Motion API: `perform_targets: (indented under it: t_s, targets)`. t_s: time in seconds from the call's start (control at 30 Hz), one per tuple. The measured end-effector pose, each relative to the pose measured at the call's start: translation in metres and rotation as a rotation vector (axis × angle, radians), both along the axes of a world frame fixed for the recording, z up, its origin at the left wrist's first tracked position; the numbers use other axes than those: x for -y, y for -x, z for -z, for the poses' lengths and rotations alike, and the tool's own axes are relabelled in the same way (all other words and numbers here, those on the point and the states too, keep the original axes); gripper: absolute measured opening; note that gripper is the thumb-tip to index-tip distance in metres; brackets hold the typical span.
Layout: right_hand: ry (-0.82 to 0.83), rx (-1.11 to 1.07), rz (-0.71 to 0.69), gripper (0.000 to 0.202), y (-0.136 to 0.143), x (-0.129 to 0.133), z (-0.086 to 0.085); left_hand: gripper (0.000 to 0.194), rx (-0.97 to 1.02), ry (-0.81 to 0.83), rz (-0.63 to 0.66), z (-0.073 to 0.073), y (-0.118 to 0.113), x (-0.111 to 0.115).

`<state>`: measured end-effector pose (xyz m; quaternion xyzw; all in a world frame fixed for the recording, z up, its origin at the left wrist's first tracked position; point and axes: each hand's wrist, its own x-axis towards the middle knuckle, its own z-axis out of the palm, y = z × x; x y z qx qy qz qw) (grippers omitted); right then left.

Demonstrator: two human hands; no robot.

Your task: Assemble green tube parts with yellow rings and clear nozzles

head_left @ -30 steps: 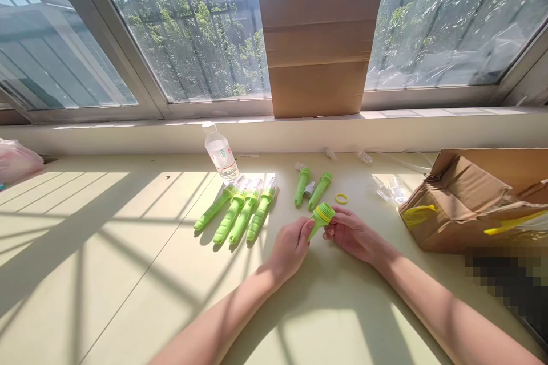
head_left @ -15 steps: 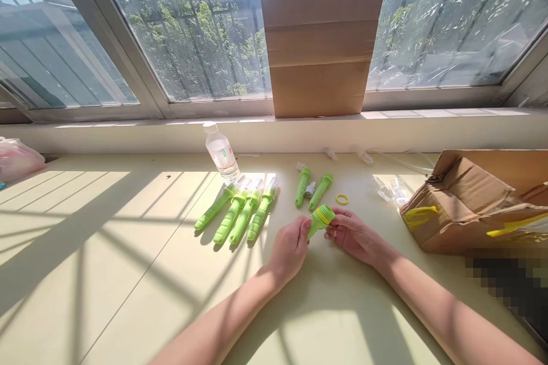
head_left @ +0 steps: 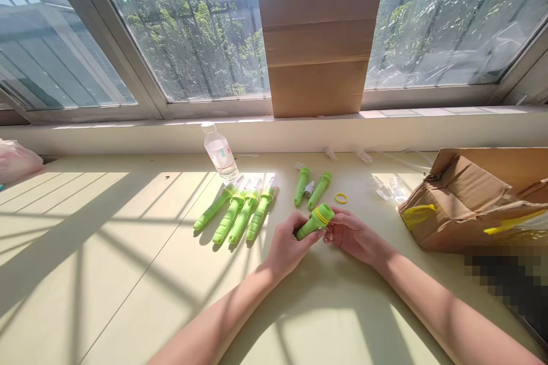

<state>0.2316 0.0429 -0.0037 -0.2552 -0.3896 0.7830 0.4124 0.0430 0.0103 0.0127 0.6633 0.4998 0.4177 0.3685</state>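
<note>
My left hand (head_left: 287,246) is wrapped round a green plastic tube (head_left: 315,222), shaped like a small flashlight body. Its threaded end, with a yellow ring (head_left: 322,217) round it, points up and to the right. On the right side of that end, the thumb and fingers of my right hand (head_left: 349,231) pinch at the rim; the fingertips are partly hidden. Just beyond lie two more green tubes (head_left: 302,185) with a small white and silver piece (head_left: 309,189) between them. A loose yellow ring (head_left: 341,198) rests on the table near my right hand.
Left of my hands, several green tubes with clear caps (head_left: 261,211) lie side by side. Behind them stands a water bottle (head_left: 221,154). Clear plastic caps (head_left: 387,188) lie beside an open cardboard box (head_left: 462,199) at the right. A pink bag (head_left: 17,161) sits far left.
The left hand has shifted its grip, its thumb now lying along the near side of the tube, and more of the tube's body shows. The right hand stays at the threaded end.
</note>
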Motion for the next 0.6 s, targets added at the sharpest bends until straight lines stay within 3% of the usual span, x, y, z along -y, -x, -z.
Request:
perform_targets:
  t_s: [0.27, 0.6]
  targets:
    - [0.027, -0.059, 0.051, 0.010, 0.0015, -0.0006, -0.0006, 0.023, -0.050, -0.073, -0.044, -0.0001, -0.0004, -0.0024]
    - [0.052, -0.038, 0.092, 0.016, 0.0014, -0.0020, 0.0024, 0.025, 0.001, -0.029, 0.052, -0.0015, 0.0016, -0.0028]
